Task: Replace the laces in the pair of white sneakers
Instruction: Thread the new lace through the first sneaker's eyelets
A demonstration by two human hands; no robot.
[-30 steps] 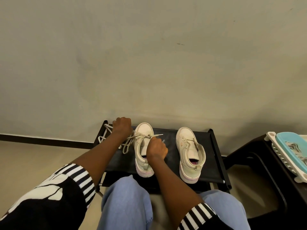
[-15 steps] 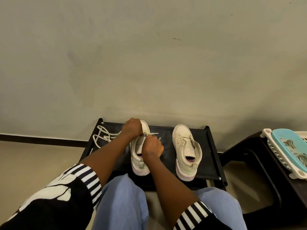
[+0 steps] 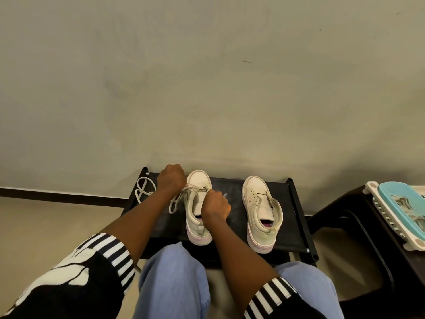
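While both hands were bunched over the left sneaker (image 3: 195,211), it stood on the black rack (image 3: 232,217) left of the top's middle, toe toward the far edge. The right sneaker (image 3: 262,212) stood well apart from it, nearer the right edge. The lace (image 3: 195,187) ran taut across the eyelets nearest the toe, and its slack looped down on the shoe's left side. Left hand (image 3: 171,178): fingers curled into a fist round the lace just off the toe; fingertips hidden. Right hand (image 3: 216,204): fingers curled over the tongue, apparently pinching the other end, with a pale tip poking out past the knuckles. A spare lace (image 3: 142,192) lay coiled at the far left corner. A blue basket (image 3: 395,203) sat on a dark stool (image 3: 345,217) off the rack's right edge. Judgement: the first crossing was being set. To do this well, pull both ends evenly so the tails match in length, keep the flat lace untwisted through each eyelet, and steady the shoe so it does not slide toward the near edge.
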